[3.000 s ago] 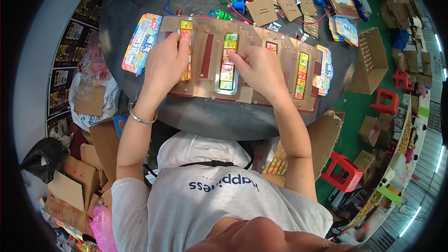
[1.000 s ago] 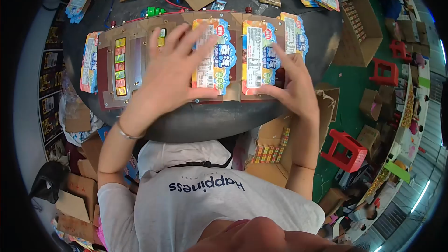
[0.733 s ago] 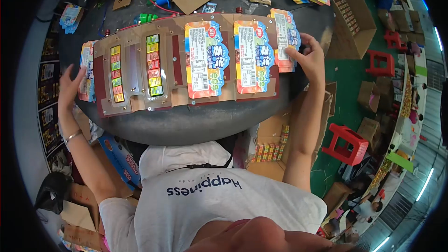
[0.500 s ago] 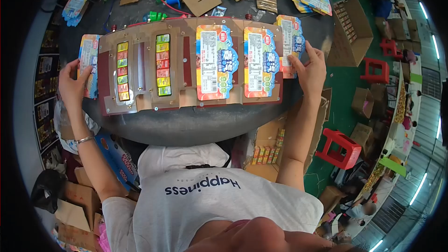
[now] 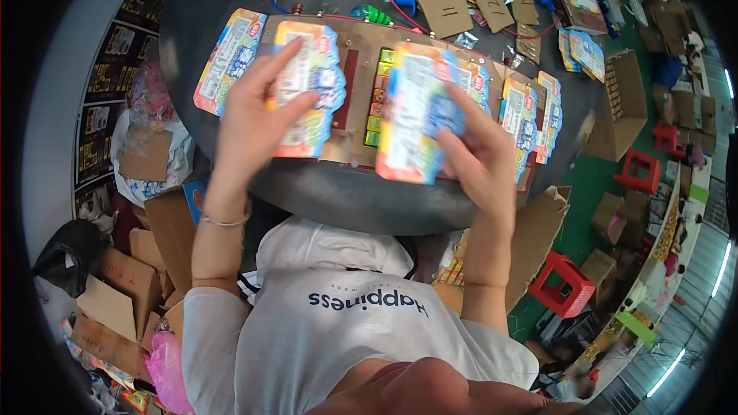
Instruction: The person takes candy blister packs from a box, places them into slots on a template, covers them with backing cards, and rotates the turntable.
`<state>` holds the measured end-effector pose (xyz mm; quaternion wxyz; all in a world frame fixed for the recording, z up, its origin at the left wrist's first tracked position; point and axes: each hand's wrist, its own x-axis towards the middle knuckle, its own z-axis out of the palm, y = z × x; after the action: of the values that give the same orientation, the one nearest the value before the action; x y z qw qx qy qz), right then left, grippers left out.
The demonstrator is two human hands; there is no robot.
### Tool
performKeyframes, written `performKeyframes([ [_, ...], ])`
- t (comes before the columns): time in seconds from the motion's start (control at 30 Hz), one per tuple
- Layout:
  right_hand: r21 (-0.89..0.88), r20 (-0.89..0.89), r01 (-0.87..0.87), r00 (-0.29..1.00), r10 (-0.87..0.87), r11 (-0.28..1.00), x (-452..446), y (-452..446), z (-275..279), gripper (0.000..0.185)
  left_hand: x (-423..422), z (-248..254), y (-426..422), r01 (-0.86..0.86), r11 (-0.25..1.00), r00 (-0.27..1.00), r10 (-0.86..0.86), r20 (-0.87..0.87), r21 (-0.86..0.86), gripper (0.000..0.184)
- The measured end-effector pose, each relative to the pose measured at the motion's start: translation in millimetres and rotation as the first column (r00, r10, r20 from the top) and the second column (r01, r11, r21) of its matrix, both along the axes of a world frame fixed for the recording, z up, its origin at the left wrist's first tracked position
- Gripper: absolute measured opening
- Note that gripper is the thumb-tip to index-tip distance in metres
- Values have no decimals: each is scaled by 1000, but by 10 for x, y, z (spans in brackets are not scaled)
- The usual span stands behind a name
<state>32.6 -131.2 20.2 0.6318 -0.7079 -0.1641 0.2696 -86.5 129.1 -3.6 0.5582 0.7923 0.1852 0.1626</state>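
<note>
My left hand (image 5: 257, 119) grips a colourful printed backing card (image 5: 309, 92) over the left end of the brown board (image 5: 346, 146). My right hand (image 5: 483, 155) has another printed card (image 5: 415, 119), blurred and slightly tilted, between thumb and fingers. That card partly covers a strip of small bright packs (image 5: 374, 119) in a slot; the left slot is hidden by the other card. Two more cards lie on the board's right half, one partly behind my right hand (image 5: 478, 81) and one near the end (image 5: 517, 117). More cards sit at the left end (image 5: 231, 61) and right end (image 5: 550, 119).
The board lies on a round dark table (image 5: 338, 200). Behind it are numbered cardboard pieces (image 5: 448, 13), a green plastic part (image 5: 371, 14), a red cord and more card stacks (image 5: 586, 54). Open cartons (image 5: 623, 104) and red stools (image 5: 561, 284) stand at right.
Both hands have come inward from the board's ends, each now carrying a card over the left half. The camera view has shifted, so the board appears further right.
</note>
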Motion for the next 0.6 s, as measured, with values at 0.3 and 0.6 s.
performKeyframes([
  [0.3,-652,561,28,690,457,758,49,367,-2,58,10,95,299,325,542,945,-212,-248,775,73],
  [0.6,-595,712,176,567,413,784,75,204,45,75,142,10,314,215,446,970,8,-244,869,88],
])
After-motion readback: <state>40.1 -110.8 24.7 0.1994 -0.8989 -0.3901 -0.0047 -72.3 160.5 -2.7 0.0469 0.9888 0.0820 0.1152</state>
